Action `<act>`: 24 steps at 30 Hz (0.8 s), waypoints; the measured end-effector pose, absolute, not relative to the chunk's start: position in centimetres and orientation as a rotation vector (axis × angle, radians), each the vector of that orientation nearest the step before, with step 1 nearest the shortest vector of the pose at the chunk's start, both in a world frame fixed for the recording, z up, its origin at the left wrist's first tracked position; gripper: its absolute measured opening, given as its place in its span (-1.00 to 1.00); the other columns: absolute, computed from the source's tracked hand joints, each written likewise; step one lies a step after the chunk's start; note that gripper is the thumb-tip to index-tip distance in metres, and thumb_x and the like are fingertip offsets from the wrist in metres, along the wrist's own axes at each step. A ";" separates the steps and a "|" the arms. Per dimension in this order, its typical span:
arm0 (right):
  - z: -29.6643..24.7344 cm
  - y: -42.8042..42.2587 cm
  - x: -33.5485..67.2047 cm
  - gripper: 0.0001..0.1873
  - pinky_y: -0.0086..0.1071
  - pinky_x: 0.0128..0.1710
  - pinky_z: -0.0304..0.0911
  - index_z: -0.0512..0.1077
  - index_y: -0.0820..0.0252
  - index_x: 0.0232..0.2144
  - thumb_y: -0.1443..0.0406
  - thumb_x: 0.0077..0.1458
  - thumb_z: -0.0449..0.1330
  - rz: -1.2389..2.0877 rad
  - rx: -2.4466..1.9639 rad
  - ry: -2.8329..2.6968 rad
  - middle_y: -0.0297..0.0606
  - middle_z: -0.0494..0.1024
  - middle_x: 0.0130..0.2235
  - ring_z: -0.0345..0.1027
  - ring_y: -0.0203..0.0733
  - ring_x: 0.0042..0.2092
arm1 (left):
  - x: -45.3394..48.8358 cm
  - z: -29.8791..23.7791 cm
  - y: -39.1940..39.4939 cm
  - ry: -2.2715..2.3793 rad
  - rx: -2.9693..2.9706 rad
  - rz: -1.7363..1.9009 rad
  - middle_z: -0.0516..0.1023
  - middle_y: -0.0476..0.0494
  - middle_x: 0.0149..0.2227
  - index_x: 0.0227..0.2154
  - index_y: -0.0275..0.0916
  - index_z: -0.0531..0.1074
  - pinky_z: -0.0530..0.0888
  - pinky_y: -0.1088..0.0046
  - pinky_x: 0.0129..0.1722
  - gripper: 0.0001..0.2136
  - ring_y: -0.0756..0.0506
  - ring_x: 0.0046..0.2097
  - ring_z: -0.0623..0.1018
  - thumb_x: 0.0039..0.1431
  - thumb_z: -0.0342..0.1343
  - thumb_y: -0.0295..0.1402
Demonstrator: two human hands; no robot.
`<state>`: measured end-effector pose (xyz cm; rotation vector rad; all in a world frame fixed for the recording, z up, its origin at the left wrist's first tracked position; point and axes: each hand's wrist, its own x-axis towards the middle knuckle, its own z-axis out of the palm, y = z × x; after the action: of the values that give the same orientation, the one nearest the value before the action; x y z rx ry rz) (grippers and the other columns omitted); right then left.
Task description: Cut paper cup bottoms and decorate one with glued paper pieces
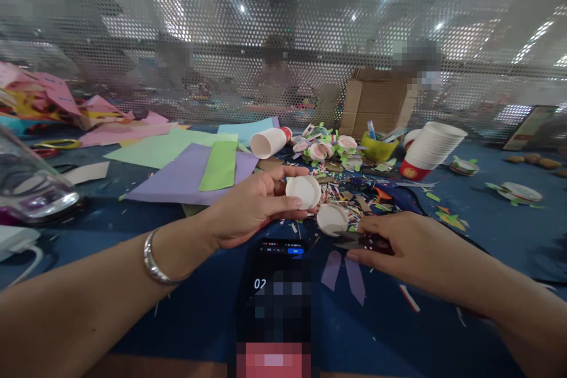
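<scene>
Between the thumb and fingers of my left hand (261, 201) is a round white paper cup bottom (303, 192), its shallow rim facing me. A second white cup bottom (332, 220) lies on the table just to its right. My right hand (390, 242) is closed around a pair of scissors (372, 241), whose blades point left, close to that second disc. Two purple paper strips (331, 270) with rounded or pointed ends rest below the blades. A phone (274, 295) with a lit screen stands in front of me, between my forearms.
Purple (177, 180) and green sheets (155, 147) spread at left. A tipped paper cup (268, 143), several paper turtles (325, 147), a yellow container (378, 146) and stacked cups (432, 150) stand behind scattered scraps (341, 192). A clear bottle (35, 183) stands far left; perforated metal (248, 82) closes the back.
</scene>
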<state>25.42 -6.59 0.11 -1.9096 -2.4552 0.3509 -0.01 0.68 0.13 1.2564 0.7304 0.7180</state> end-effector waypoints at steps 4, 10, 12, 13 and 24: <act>0.2 -6.7 25.5 -0.61 -0.33 -0.47 0.02 0.50 0.10 -0.39 -0.04 0.26 0.17 0.325 -1.883 -2.477 -0.25 0.60 -0.39 0.39 -0.16 -0.45 | 0.1 -0.2 1.0 0.784 1.313 0.770 0.66 -0.28 -0.08 0.18 -0.30 0.31 0.62 0.32 -0.05 -0.53 -0.15 -0.11 0.70 0.24 0.23 -0.53; 0.4 -6.8 25.9 -0.54 -0.35 -0.45 0.04 0.48 0.08 -0.45 -0.03 0.34 0.05 0.347 -1.767 -2.457 -0.30 0.59 -0.43 0.41 -0.18 -0.41 | 0.0 -0.4 1.5 0.843 1.427 0.853 0.66 -0.17 -0.18 0.18 -0.32 0.30 0.63 0.37 -0.07 -0.54 -0.09 -0.14 0.68 0.24 0.22 -0.52; 0.3 -6.8 26.1 -0.52 -0.34 -0.43 0.04 0.48 0.08 -0.45 -0.01 0.36 0.01 0.341 -1.762 -2.468 -0.30 0.59 -0.42 0.42 -0.17 -0.39 | -0.1 -0.4 1.5 0.845 1.492 0.850 0.66 -0.17 -0.17 0.19 -0.33 0.29 0.63 0.38 -0.09 -0.53 -0.08 -0.15 0.68 0.24 0.23 -0.49; 0.3 -6.7 26.2 -0.51 -0.34 -0.43 0.04 0.48 0.08 -0.47 -0.01 0.37 0.00 0.336 -1.773 -2.482 -0.30 0.59 -0.43 0.42 -0.17 -0.39 | -0.1 -0.5 1.5 0.845 1.537 0.844 0.66 -0.17 -0.18 0.20 -0.33 0.28 0.63 0.38 -0.11 -0.51 -0.07 -0.18 0.67 0.24 0.23 -0.47; -0.1 -6.6 26.2 -0.55 -0.23 -0.28 0.17 0.52 0.06 -0.39 0.04 0.38 -0.04 0.274 -1.779 -2.568 -0.27 0.64 -0.31 0.52 -0.04 -0.25 | -1.4 -0.9 3.4 0.944 1.851 0.724 0.62 -0.13 -0.22 0.13 -0.29 0.35 0.55 0.35 -0.26 -0.52 -0.06 -0.28 0.60 0.17 0.27 -0.31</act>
<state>26.22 -6.62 -0.15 -1.7789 -2.5685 0.2741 -1.35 3.40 -0.85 1.8514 0.9440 0.7236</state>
